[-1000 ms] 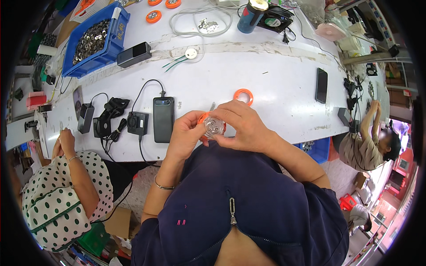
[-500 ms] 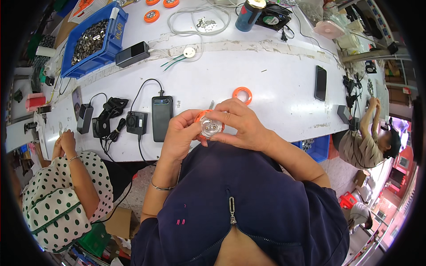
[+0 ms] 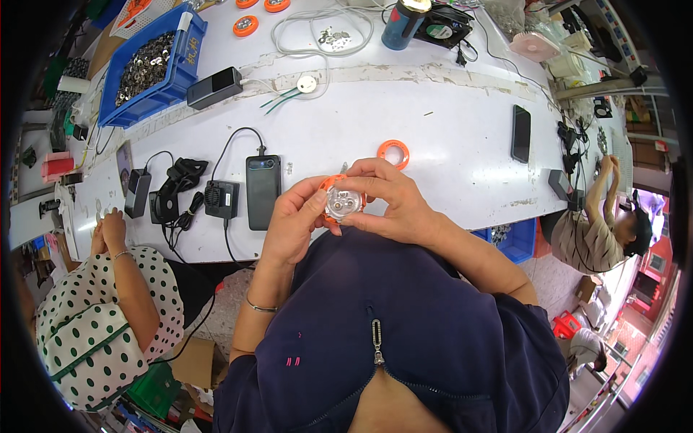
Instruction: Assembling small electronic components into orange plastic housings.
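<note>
Over the table's near edge I hold a small round lamp with a clear cover and an orange rim. Small round metallic parts show through the cover. My left hand grips its left side, thumb on the rim, while the fingers of my right hand close on its right and upper edge. Just beyond my right hand lies a loose orange ring, flat on the white table. To the left of my left hand is a black power bank with a cable plugged in.
Black adapters and cables lie to the left, near a seated person's hands. Farther back stand a blue bin of small metal parts, orange-rimmed pieces and a blue cup. A phone lies right; another person sits beyond.
The lamp has tilted in my fingers, so its clear cover faces up more fully. Both hands keep their hold, with small finger shifts.
</note>
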The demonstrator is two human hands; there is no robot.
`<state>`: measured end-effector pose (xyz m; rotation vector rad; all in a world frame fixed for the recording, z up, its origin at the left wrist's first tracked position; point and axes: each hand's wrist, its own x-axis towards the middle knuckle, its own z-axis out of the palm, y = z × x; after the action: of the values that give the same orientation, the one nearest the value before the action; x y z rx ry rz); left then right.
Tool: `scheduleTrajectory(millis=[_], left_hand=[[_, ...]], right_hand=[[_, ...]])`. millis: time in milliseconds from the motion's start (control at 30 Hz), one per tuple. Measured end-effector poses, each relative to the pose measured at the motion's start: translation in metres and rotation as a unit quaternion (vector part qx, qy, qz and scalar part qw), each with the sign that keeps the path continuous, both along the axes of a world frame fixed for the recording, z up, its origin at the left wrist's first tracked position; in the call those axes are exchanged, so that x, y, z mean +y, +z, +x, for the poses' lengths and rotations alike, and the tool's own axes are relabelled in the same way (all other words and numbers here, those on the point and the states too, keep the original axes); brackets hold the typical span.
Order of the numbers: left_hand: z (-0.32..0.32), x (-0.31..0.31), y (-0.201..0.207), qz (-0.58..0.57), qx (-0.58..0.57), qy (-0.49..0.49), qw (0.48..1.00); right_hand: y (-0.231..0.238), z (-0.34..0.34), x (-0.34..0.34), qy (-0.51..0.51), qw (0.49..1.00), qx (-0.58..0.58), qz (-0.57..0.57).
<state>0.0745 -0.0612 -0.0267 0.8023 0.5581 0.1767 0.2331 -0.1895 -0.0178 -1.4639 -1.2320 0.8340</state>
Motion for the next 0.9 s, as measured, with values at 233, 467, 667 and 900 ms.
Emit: scheduleTrajectory(millis=[233,467,667,900], left_hand=[[0.000,-0.001,0.006,0.062,0.017,0.000,0.998],[-0.001,-0.002,0.006,0.060,0.025,0.034,0.997],[0.000,-0.001,0.008,0.050,0.017,0.033,0.998],[0.001,-0.005,0.012,0.070,0.009,0.051,0.996]], right_hand=[[0.002,-0.002,0.001,-0.003,1.000,-0.002,-0.022],[0.001,-0.010,0.003,-0.035,0.999,0.021,-0.006],[-0.004,-0.011,0.002,-0.043,0.999,0.022,0.015],[-0.006,-0.018,-0.001,-0.054,0.990,0.129,0.018]])
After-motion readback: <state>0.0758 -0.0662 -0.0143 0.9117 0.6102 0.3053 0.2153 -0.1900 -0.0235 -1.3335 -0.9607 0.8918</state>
